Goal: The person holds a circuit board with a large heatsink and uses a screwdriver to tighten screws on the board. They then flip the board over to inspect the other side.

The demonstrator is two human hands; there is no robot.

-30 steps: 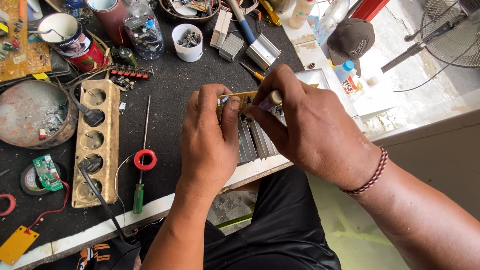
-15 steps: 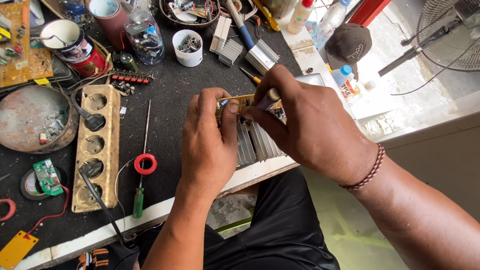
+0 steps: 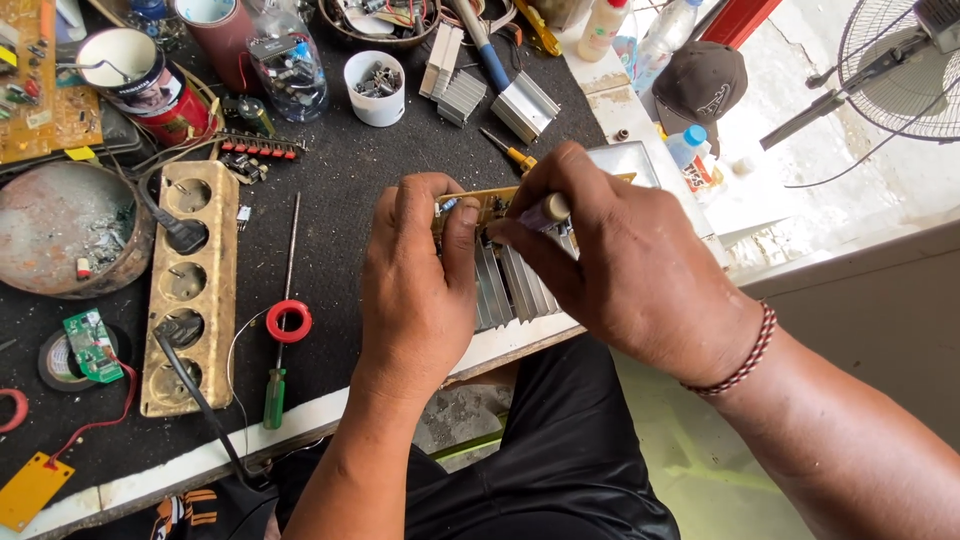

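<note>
Left hand (image 3: 420, 290) pinches tan circuit board (image 3: 480, 203) edge, board atop finned heatsink (image 3: 510, 285) at bench front edge. Right hand (image 3: 630, 270) fingers closed on tool handle (image 3: 548, 212), tip at board; barely shifted since earlier, work ongoing. Screwdriver (image 3: 280, 340) at 9 o'clock.

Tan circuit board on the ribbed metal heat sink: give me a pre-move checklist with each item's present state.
1. Left hand steadies the tan circuit board: ok.
2. Right hand grips the pale-handled tool: ok.
3. Tool tip seated on the board: cannot tell, fingers hide it.
4. Ribbed metal heat sink fully on the black bench mat: not ok, it sits at the edge.
5. Green-handled screwdriver lies apart from the hands: ok.
</note>
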